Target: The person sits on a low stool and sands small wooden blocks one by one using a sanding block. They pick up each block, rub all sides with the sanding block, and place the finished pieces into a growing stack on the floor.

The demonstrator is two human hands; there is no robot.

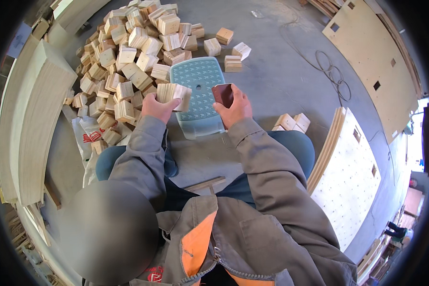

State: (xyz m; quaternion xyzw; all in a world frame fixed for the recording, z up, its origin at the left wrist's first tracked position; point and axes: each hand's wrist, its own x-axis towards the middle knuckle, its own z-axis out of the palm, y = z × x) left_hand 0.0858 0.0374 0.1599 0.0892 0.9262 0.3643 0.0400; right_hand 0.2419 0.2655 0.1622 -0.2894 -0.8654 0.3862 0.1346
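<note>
My left hand point(159, 107) is closed round a plywood block point(174, 94) with layered edges, held over the left side of a light blue plastic step stool point(198, 71). My right hand point(235, 107) grips a bent piece of dark red-brown sandpaper point(223, 95) above the stool's right edge. The sandpaper and the block are apart. The stool's top has a raised pattern and a small round hole. Part of the block is covered by my left thumb and fingers.
A large heap of plywood blocks point(124, 71) lies left of and beyond the stool. Two more blocks point(292, 122) sit by my right knee. A perforated white board point(350, 176) stands at right, a cable point(336, 76) coils on the floor, and stacked panels point(38, 119) are at left.
</note>
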